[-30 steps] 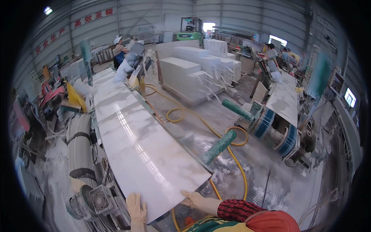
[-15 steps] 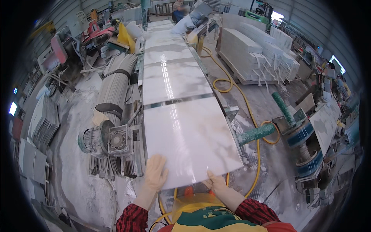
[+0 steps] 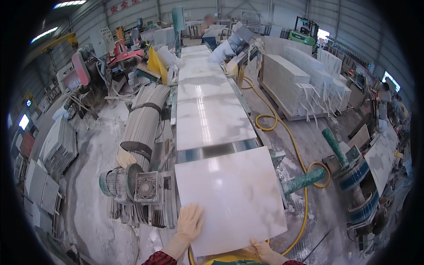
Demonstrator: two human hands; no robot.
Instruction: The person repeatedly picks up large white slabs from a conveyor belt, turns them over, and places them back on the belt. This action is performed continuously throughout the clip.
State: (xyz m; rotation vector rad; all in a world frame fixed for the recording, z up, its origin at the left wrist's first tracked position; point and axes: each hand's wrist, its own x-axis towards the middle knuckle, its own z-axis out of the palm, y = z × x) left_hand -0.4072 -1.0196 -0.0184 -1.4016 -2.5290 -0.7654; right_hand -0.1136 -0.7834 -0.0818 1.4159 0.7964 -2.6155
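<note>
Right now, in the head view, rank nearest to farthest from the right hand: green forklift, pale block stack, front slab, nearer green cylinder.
1. Front slab: touched by the right hand along its near edge.
2. Nearer green cylinder: ahead, to the right.
3. Pale block stack: farther ahead, right side.
4. Green forklift: beyond the stack.

A long, narrow conveyor (image 3: pixel 216 151) — on it, a single row of polished white slabs (image 3: pixel 211 123) with grey patches

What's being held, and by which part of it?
The white slab: right hand on its near edge, thumb on top; left hand over its left edge, toward the near corner. Any grip underneath is hidden.
</note>
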